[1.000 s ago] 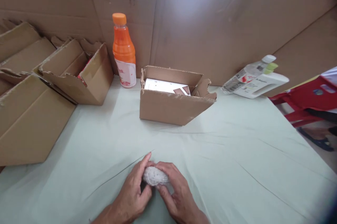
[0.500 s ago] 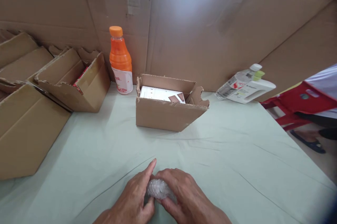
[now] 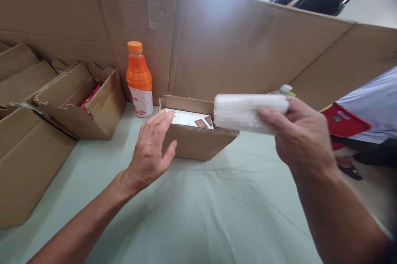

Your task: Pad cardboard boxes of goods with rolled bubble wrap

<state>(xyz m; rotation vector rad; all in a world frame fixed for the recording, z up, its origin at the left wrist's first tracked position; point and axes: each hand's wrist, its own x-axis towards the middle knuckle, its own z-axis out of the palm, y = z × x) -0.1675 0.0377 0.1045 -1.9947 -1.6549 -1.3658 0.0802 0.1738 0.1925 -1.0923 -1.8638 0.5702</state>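
In my right hand [image 3: 307, 135] is a whitish, translucent plastic roll [image 3: 238, 111], gripped at its right end and held level above the table. Its left end reaches over the right part of a small open cardboard box [image 3: 192, 146]. Inside that box lies a white carton [image 3: 186, 119] with brown squares printed on it. My left hand [image 3: 155, 144] is open at the box's front left corner, fingers stretched and thumb apart. Whether its fingertips touch the box or carton, I cannot tell.
An orange drink bottle [image 3: 139, 82] stands against the cardboard wall [image 3: 217, 40]. More open cardboard boxes [image 3: 102, 115] line the left side, one with something red inside. A clear bottle [image 3: 283, 89] shows partly behind my right hand. A person's pale clothing [image 3: 369, 98] and a red stool [image 3: 344, 121] are at right.
My hands have parted from around the roll near the front edge. The right hand has lifted it up and rightward; the left, now free of it, has reached forward to the box.
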